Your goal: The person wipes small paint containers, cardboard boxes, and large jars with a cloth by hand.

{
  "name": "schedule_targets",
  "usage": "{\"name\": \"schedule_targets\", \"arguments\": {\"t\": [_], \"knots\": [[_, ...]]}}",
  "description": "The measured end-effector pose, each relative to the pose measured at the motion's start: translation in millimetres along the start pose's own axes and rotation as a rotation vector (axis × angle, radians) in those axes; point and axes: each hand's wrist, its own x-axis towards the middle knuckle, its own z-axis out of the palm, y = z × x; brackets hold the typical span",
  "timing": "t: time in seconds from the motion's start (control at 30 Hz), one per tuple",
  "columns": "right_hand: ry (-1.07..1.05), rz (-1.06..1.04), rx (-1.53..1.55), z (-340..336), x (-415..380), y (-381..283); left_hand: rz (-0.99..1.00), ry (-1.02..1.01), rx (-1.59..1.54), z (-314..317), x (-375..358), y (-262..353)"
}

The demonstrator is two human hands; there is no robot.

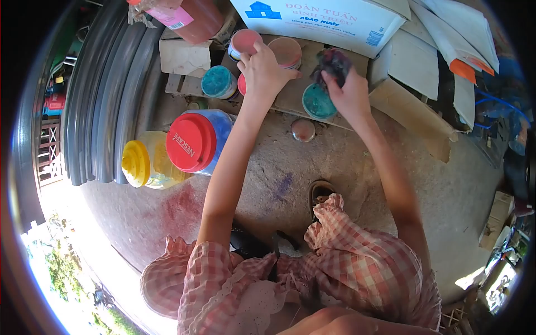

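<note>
My right hand [350,96] grips a crumpled dark rag [333,62] with purple and reddish stains. It is right over a tub with a teal top [318,103], overlapping its upper edge. My left hand [264,71] is spread, its fingertips at the edge of a small tub with a pink top [244,42]. Its thumb points right, in front of a larger tub with a dusty reddish top [285,52]. Left of that wrist stands another teal-topped tub [218,82]. A red tub behind the wrist is mostly hidden.
A red-lidded Nescafe jar [191,142] and a yellow-lidded jar [137,163] stand on the floor at left. A small round tin [303,130] sits nearer me. Behind are a white printed carton [324,22] and a pink-labelled jar [192,19]. An opened cardboard box [413,109] lies right.
</note>
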Motion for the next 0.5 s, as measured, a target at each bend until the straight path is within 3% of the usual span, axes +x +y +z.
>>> {"name": "schedule_targets", "arguments": {"t": [0.07,0.1,0.17,0.3,0.4,0.5], "knots": [[0.095,0.015,0.083,-16,6,14,-0.035,0.001,0.013,12,2,0],[0.077,0.271,0.226,-29,6,15,-0.056,0.006,0.016,17,3,0],[0.133,0.371,0.405,-55,8,18,-0.085,0.112,0.062,27,2,4],[0.248,0.444,0.613,-84,-13,4,-0.162,0.158,0.000,33,4,9],[0.261,0.526,0.724,-97,-58,-5,-0.055,0.233,0.061,34,4,11],[0.267,0.648,0.773,-105,-111,1,0.176,0.362,0.011,33,15,9]]}}
